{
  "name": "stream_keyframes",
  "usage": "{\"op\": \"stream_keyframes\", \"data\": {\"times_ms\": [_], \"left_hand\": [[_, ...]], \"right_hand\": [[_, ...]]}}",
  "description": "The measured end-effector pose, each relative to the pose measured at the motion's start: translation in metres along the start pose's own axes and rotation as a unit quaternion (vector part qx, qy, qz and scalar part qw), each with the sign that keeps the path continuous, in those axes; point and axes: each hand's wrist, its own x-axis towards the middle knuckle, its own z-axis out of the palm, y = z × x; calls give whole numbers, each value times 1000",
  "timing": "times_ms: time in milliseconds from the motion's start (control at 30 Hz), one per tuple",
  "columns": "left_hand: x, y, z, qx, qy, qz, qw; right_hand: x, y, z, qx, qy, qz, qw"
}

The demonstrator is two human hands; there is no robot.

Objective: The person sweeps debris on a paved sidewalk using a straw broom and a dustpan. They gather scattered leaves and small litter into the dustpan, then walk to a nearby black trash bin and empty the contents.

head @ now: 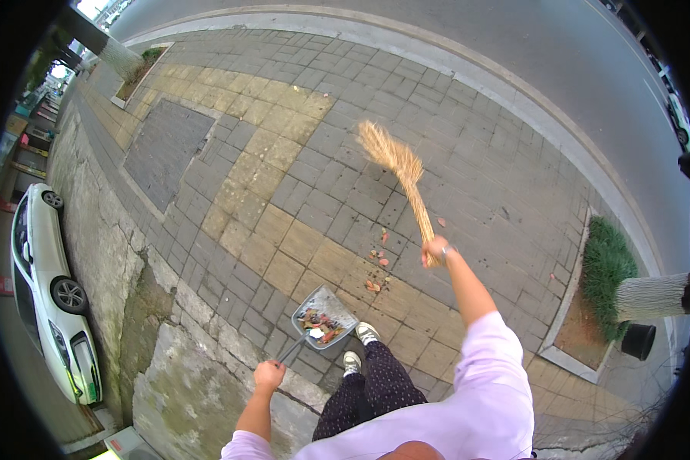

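My right hand (435,252) grips the lower end of a straw hand broom (409,175), whose fanned bristles point away from me over the paving. A watch or band circles that wrist. My left hand (269,375) is closed around the thin handle (292,349) of a grey plastic dustpan (339,307). The pan lies on the pavement by my shoes. Inside it are dry leaves (328,329), dark debris and a white scrap (316,333). Fallen leaves (374,285) and dark crumbs lie on the tiles between pan and broom.
A white car (49,276) is parked at the left. At right, a tree trunk (652,296) rises beside a grassy kerbed bed (606,270) and a black bucket (638,341). Beyond the kerb (454,76) runs a road (529,40). Another tree (118,57) stands far left.
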Motion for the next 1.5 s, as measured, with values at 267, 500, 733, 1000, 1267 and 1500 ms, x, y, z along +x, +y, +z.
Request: {"op": "stream_keyframes", "data": {"times_ms": [267,500,733,1000,1267,1500], "left_hand": [[43,73,-12,41,-8,59,997],[80,114,-37,42,5,77,996],[95,110,-59,102,-31,100,989],[103,113,-50,91,-6,105,990],[98,131,-52,108,-25,95,989],[102,132,-57,111,-42,105,987]], "right_hand": [[85,49,27,-122,186,104,969],[-99,228,-46,-435,107,165,879],[-218,227,-94,-209,141,149,956],[-93,221,-127,-47,258,107,959],[-60,278,21,-33,285,200,937],[-214,326,117,57,125,251,958]]}}
